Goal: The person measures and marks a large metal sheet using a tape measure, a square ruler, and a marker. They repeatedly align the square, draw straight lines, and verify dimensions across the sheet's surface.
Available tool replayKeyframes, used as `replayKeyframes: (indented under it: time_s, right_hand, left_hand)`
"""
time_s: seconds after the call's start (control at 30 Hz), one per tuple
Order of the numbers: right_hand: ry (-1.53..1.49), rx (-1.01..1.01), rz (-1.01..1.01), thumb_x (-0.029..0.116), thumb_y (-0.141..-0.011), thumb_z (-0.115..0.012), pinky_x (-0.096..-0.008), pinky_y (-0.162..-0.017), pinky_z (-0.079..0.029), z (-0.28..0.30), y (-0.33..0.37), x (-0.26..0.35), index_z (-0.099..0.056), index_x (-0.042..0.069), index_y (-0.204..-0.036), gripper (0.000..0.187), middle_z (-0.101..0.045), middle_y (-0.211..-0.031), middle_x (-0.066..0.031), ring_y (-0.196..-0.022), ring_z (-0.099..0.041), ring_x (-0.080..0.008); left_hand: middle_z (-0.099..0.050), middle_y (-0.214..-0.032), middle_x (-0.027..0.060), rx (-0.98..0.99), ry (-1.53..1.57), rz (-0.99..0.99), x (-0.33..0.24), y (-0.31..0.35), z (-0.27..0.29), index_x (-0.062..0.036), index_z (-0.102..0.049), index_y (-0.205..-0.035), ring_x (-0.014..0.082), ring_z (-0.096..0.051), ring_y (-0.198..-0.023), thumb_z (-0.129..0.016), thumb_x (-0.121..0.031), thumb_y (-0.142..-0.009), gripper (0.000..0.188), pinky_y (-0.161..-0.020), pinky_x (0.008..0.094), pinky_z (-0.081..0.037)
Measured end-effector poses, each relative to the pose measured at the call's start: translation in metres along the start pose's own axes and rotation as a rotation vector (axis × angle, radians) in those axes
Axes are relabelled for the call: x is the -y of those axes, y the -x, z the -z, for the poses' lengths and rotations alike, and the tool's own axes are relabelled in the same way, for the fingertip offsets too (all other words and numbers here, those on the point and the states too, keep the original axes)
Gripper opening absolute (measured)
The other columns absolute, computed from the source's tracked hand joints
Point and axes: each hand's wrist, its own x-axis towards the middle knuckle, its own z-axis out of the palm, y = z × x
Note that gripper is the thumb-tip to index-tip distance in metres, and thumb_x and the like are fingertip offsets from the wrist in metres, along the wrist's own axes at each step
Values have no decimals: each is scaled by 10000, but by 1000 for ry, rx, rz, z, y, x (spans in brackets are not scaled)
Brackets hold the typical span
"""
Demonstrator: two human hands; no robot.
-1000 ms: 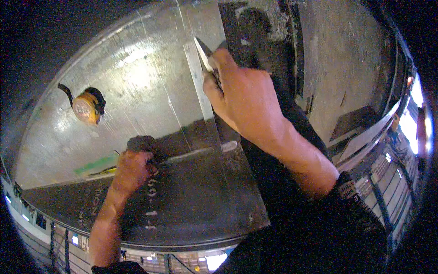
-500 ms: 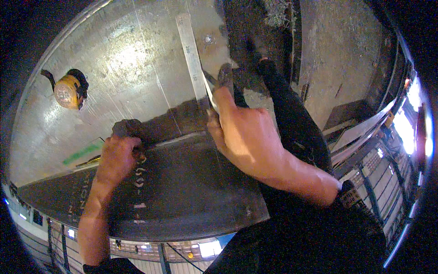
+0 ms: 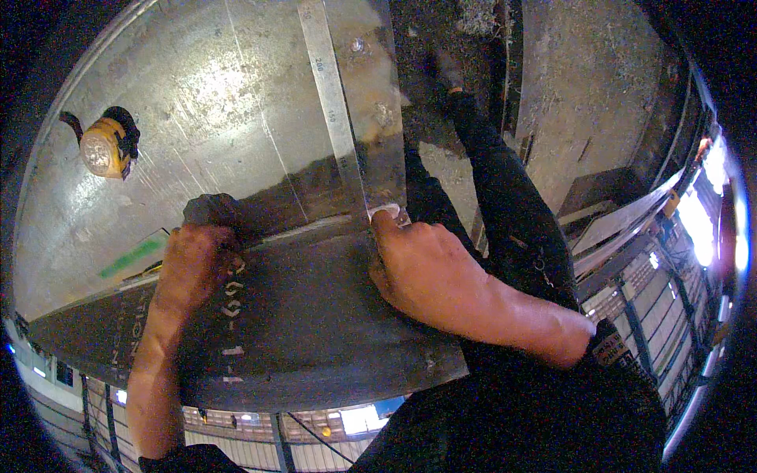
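A steel ruler with printed graduations lies on the grey metal plate, running from the far side to the near edge. At its near end, my right hand is closed in a pinch on a piece of white chalk, mostly hidden by the fingers. My left hand is curled at the plate's near edge, well left of the ruler. A dark rounded shape shows just beyond its knuckles; whether it is a held thing or a shadow is unclear. The left fingertips are hidden.
A yellow and black tape measure rests at the plate's left. Green paint marks the plate near my left hand. The dark near face curves down toward me, with pale markings. My legs stand along the right edge.
My right hand has come toward me along the ruler, from partway up it to its near end. My left hand stays in about the same place. The view has shifted slightly.
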Motion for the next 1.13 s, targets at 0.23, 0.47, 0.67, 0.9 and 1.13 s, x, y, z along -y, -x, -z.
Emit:
replayKeyframes:
  time_s: [0.23, 0.47, 0.67, 0.9, 1.13]
  right_hand:
    - [91, 109, 12, 177, -827, -625, -516, -601, -524, 29, 5, 7, -507, -90, -1037, 359, -621, -684, -259, -647, -640, -433]
    - [313, 202, -116, 196, -828, -625, -544, -663, -514, 77, 30, -47, -532, -16, -1042, 315, -621, -707, -262, -717, -636, -452]
    - [371, 173, -215, 180, -818, -617, -557, -675, -496, 87, 40, -77, -515, 18, -1062, 309, -616, -725, -264, -731, -616, -470]
    - [343, 190, -242, 173, -819, -616, -556, -672, -494, 77, 43, -93, -493, -42, -1128, 397, -612, -724, -269, -728, -611, -478]
    - [421, 246, -206, 178, -847, -614, -522, -792, -514, 82, 47, -88, -448, -42, -1251, 489, -649, -913, -283, -863, -642, -451]
  left_hand:
    - [-688, -859, 158, -47, 156, 49, 1, 21, 12, -58, -687, -872, 377, -647, -836, -725, -173, -744, 176, -767, 463, -504]
    - [-635, -1156, 209, -264, -19, 395, -1, 130, 44, -25, -646, -1101, 378, -561, -1157, -700, -134, -801, 324, -957, 415, -452]
    - [-557, -1304, 224, -328, 388, 767, 10, 177, 7, 38, -538, -1282, 319, -520, -1220, -662, -87, -815, 499, -1021, 361, -398]
    - [-583, -1263, 198, -531, 398, 775, -8, 171, -12, 34, -542, -1275, 293, -537, -1154, -565, -166, -911, 416, -1020, 365, -375]
    - [-577, -1277, 201, -775, 431, 862, -35, 187, -42, 37, -549, -1276, 309, -538, -1158, -594, -223, -931, 434, -1029, 386, -373]
